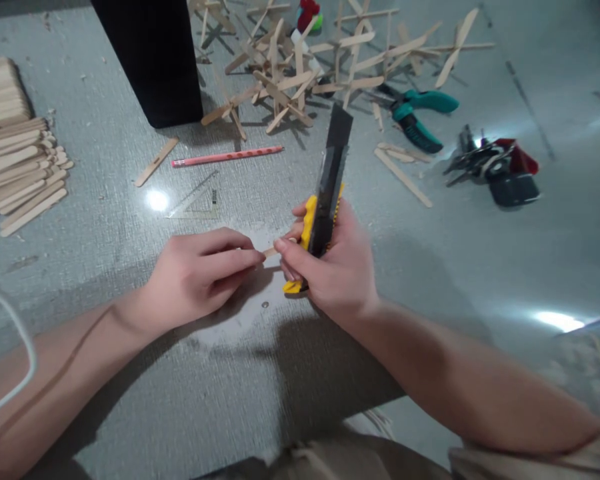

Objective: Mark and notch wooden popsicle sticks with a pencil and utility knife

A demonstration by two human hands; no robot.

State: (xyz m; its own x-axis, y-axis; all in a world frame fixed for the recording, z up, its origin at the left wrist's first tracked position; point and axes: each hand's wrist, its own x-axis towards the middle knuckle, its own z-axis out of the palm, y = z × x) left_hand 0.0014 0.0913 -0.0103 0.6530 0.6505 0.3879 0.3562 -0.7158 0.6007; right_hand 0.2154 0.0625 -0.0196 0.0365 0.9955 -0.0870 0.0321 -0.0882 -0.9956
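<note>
My right hand [337,263] is wrapped round a yellow and black utility knife [325,200], its dark blade pointing up and away from me. The thumb and a finger of that hand also pinch one end of a small wooden craft stick [271,252]. At the stick's other end, my left hand [207,270] closes its fingertips on it. Most of the stick is hidden by my fingers. Just beyond my left hand lie a clear set square [200,207] and a pink pencil [227,157].
Craft sticks [23,163] are piled at the left. A black box-like object [153,67] stands at the back. Crossed stick pieces [285,87] fill the far middle. Green-handled pliers [420,113] and a bunch of keys [500,167] lie at the right. A white cable [23,333] loops over my left forearm.
</note>
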